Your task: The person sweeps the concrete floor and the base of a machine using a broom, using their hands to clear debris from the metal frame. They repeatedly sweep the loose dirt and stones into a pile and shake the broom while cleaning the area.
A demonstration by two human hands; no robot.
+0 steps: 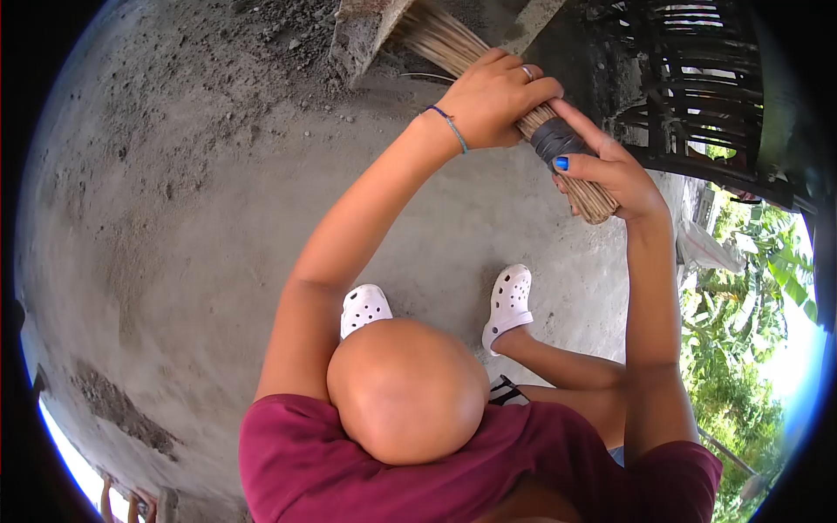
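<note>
Gripping the tan stick broom (pixel 595 199) takes both hands. The left grip (pixel 499 100) is closed around the bundled sticks above the black wrapped binding (pixel 558 141). The right grip (pixel 610 179) is closed around the binding and the handle end, its blue-nailed thumb lying across the near side. The broom slants between the grips, with its loose bristles (pixel 445 42) extending beyond the left grip, toward the upper left. They lie beside a rough grey concrete block (pixel 362 37); contact with it cannot be determined.

Surface: the grey, dusty floor (pixel 218 227) spreads below and to the left of the left grip. Dark loose soil and small lumps (pixel 253 52) cover the area farther left of that grip. A dark, rough patch (pixel 122 410) marks the floor at the far lower left.

Surroundings: a black slatted structure (pixel 697 83) stands above and to the right of the right grip. Bright green foliage (pixel 728 331) appears below and to the right of the same grip, in daylight. Two white perforated clogs (pixel 509 301) rest on the floor below the grips.
</note>
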